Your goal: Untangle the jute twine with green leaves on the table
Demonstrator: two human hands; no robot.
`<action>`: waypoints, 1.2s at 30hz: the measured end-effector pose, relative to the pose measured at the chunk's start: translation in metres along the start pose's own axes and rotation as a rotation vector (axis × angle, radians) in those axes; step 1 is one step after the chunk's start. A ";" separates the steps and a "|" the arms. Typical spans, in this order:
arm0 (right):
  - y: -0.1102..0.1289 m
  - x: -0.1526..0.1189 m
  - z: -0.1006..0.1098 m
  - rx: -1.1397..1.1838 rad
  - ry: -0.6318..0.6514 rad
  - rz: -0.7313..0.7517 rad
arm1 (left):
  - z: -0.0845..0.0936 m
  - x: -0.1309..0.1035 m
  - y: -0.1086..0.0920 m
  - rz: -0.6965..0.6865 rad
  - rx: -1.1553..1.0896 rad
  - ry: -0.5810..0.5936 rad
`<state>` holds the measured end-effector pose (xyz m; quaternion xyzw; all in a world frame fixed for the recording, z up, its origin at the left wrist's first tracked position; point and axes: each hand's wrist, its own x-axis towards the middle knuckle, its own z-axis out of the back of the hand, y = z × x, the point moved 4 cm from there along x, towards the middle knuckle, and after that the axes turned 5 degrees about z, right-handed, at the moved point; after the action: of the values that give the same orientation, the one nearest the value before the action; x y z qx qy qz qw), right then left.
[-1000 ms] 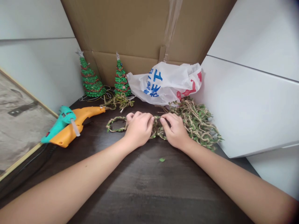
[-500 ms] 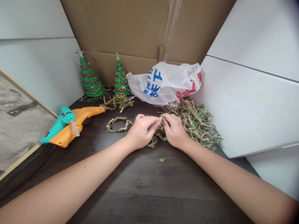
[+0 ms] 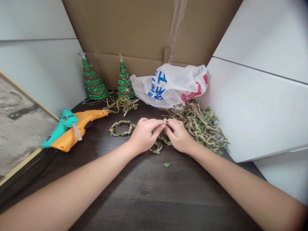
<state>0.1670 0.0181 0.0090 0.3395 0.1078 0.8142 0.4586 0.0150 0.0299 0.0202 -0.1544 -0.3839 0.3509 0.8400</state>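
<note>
Between my two hands is a strand of leafy twine garland (image 3: 165,121), pinched at the fingertips; part of it hangs below and rests on the table. My left hand (image 3: 146,134) is closed on it with thumb and forefinger. From the other side my right hand (image 3: 179,134) pinches the same strand, its fingertips close to the left ones. Left of my left hand lies a ring of leafy twine (image 3: 122,128). A tangled pile of the same garland (image 3: 204,125) lies just past my right hand. One loose green leaf (image 3: 166,164) sits on the table nearer me.
An orange and teal glue gun (image 3: 69,131) lies at the left with its cord. Two small green Christmas trees (image 3: 95,83) stand at the back, beside a white plastic bag (image 3: 170,85). A cardboard sheet (image 3: 134,29) and white panels (image 3: 260,106) enclose the dark table (image 3: 144,199).
My fingertips have shifted slightly, with the right hand's fingers closer to the left ones. The hanging piece of garland has moved a little. Everything else stays put.
</note>
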 end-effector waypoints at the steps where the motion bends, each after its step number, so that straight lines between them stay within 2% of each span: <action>1: 0.000 0.000 0.000 0.005 -0.008 0.003 | 0.000 0.000 0.000 0.012 0.016 0.001; 7: 0.003 0.000 0.002 0.001 0.006 0.004 | 0.000 -0.001 0.001 0.058 0.132 0.002; 11: 0.009 -0.001 0.001 -0.025 0.074 0.043 | -0.003 0.000 0.004 0.136 0.203 0.063; 14: 0.011 -0.002 0.000 -0.017 0.100 0.076 | -0.005 0.001 0.002 0.145 0.288 0.108; 16: 0.011 -0.002 0.002 -0.005 0.063 0.076 | -0.003 0.001 0.001 0.155 0.337 0.080; 20: 0.007 -0.002 0.010 0.029 -0.123 0.025 | 0.001 0.000 0.000 0.190 0.374 -0.030; 23: 0.005 -0.002 0.014 0.023 -0.219 -0.009 | 0.002 -0.001 0.000 0.179 0.375 -0.042; 28: 0.004 -0.001 0.009 -0.052 -0.157 -0.037 | 0.005 -0.001 -0.005 0.152 0.288 -0.085; 32: 0.005 -0.001 0.006 -0.066 -0.110 -0.008 | 0.002 -0.001 -0.007 0.054 0.231 -0.006; 36: 0.004 -0.002 0.005 -0.069 -0.112 -0.016 | 0.006 0.000 0.001 0.180 0.243 -0.096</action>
<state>0.1681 0.0136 0.0144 0.3674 0.0563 0.7936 0.4817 0.0100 0.0302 0.0238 -0.0686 -0.3631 0.4754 0.7984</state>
